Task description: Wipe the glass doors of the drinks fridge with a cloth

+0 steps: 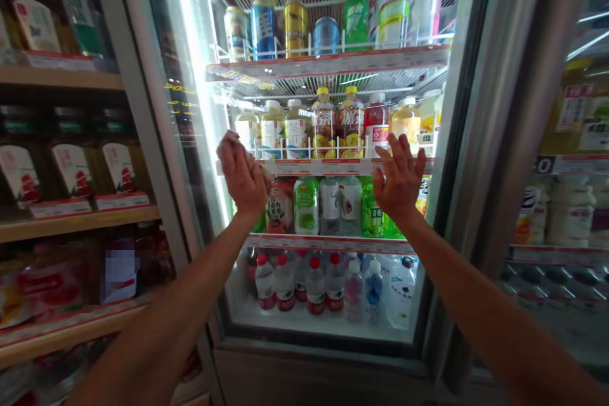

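Note:
Both my arms reach forward to a lit drinks fridge with a glass door. My left hand is closed around a crumpled cloth, greyish-brown, on the left side of the glass. Most of the cloth is hidden by the fingers. My right hand is raised at the right side of the door, fingers spread, holding nothing. Whether its fingertips touch the glass, I cannot tell. Behind the hands, shelves hold bottled tea, a red-labelled bottle and green bottles.
Cans and a green bottle stand on the upper rack. Red-capped bottles fill part of the bottom. Wooden shelving with jars is close on the left. A metal frame and another drinks cabinet flank the right.

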Action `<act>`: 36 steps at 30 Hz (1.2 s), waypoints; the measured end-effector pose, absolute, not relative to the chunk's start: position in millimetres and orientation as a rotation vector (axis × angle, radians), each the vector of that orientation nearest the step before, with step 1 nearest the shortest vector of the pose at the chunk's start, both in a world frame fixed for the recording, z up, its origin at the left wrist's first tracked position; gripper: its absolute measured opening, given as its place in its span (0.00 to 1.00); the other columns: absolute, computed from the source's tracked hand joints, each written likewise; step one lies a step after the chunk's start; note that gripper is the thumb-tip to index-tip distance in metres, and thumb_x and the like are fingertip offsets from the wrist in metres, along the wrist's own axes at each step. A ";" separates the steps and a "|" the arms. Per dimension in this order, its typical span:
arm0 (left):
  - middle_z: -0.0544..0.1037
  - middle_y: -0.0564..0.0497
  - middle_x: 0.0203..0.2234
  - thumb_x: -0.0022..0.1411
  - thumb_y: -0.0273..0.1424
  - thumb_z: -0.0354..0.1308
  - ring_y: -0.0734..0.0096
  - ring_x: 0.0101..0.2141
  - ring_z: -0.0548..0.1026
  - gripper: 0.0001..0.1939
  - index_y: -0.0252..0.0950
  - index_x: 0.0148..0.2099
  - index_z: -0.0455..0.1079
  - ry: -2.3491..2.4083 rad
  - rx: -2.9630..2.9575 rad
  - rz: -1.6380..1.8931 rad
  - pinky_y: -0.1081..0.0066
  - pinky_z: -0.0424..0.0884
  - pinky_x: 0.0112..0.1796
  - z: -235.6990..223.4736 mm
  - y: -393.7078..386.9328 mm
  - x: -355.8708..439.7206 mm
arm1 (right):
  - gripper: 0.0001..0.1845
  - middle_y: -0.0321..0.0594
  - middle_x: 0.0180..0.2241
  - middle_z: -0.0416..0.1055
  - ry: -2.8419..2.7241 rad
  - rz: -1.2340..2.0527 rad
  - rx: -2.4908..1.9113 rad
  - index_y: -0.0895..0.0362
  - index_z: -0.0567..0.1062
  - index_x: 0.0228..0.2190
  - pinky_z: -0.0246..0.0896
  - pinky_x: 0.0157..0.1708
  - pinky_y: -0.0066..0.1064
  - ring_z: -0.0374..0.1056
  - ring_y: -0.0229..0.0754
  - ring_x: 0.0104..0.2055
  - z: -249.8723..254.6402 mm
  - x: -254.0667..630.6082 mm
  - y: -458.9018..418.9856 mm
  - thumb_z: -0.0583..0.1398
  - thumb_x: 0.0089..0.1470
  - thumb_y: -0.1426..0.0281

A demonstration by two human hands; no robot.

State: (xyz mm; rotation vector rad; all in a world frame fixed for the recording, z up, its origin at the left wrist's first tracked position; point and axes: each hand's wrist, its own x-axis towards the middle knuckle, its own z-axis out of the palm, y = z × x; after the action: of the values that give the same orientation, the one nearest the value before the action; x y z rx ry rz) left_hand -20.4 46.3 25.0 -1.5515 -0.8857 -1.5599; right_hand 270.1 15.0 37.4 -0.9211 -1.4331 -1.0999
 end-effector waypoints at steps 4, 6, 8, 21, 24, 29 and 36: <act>0.51 0.46 0.62 0.62 0.29 0.43 0.61 0.62 0.44 0.28 0.33 0.63 0.46 -0.615 -1.722 -1.119 0.57 0.51 0.60 12.9 41.8 1.6 | 0.24 0.43 0.60 0.54 -1.435 -1.089 -0.920 0.54 0.62 0.53 0.34 0.60 0.51 0.45 0.46 0.63 37.6 270.2 15.0 0.49 0.53 0.69; 0.56 0.48 0.60 0.61 0.30 0.44 0.63 0.61 0.49 0.27 0.36 0.63 0.48 -0.465 -1.845 -0.856 0.59 0.53 0.59 9.9 40.2 4.8 | 0.23 0.43 0.59 0.55 -1.434 -1.092 -0.919 0.54 0.62 0.52 0.35 0.60 0.51 0.45 0.46 0.63 37.6 270.5 15.0 0.49 0.53 0.69; 0.54 0.47 0.61 0.62 0.29 0.45 0.62 0.61 0.49 0.27 0.36 0.63 0.49 -0.519 -1.786 -0.969 0.58 0.53 0.59 13.4 40.8 -1.2 | 0.23 0.43 0.59 0.55 -1.435 -1.097 -0.920 0.54 0.62 0.52 0.35 0.60 0.51 0.45 0.46 0.63 37.5 270.6 15.1 0.49 0.53 0.69; 0.50 0.46 0.62 0.62 0.29 0.43 0.62 0.62 0.46 0.25 0.33 0.62 0.51 -0.754 -1.583 -1.327 0.58 0.52 0.60 17.2 44.8 -11.5 | 0.24 0.42 0.59 0.55 -1.430 -1.108 -0.923 0.53 0.62 0.53 0.35 0.60 0.51 0.45 0.46 0.63 37.5 270.6 15.3 0.49 0.52 0.70; 0.45 0.43 0.63 0.62 0.28 0.43 0.60 0.62 0.43 0.27 0.30 0.63 0.46 -0.871 -1.410 -1.560 0.54 0.49 0.60 20.4 45.1 -6.6 | 0.23 0.43 0.59 0.56 -1.414 -1.125 -0.922 0.54 0.63 0.51 0.36 0.60 0.50 0.46 0.45 0.63 37.6 270.4 15.5 0.50 0.53 0.69; 0.58 0.49 0.59 0.61 0.31 0.45 0.65 0.61 0.48 0.26 0.38 0.62 0.51 -0.498 -1.856 -0.956 0.59 0.52 0.59 9.8 39.6 10.9 | 0.24 0.42 0.59 0.56 -1.420 -1.097 -0.934 0.52 0.63 0.52 0.36 0.59 0.51 0.46 0.46 0.63 38.0 269.7 14.0 0.49 0.53 0.69; 0.46 0.41 0.63 0.64 0.31 0.40 0.59 0.63 0.40 0.26 0.22 0.61 0.49 -0.983 -1.402 -1.651 0.55 0.45 0.61 23.2 43.4 17.4 | 0.25 0.41 0.59 0.55 -1.431 -1.068 -0.960 0.51 0.62 0.53 0.35 0.59 0.52 0.45 0.46 0.63 38.1 269.5 13.4 0.48 0.52 0.69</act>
State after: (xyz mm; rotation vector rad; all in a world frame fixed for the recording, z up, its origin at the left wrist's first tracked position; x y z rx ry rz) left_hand 17.4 43.4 23.2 -1.4016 -0.9830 -1.6514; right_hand 269.5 13.4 38.1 -0.9596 -1.4315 -1.0680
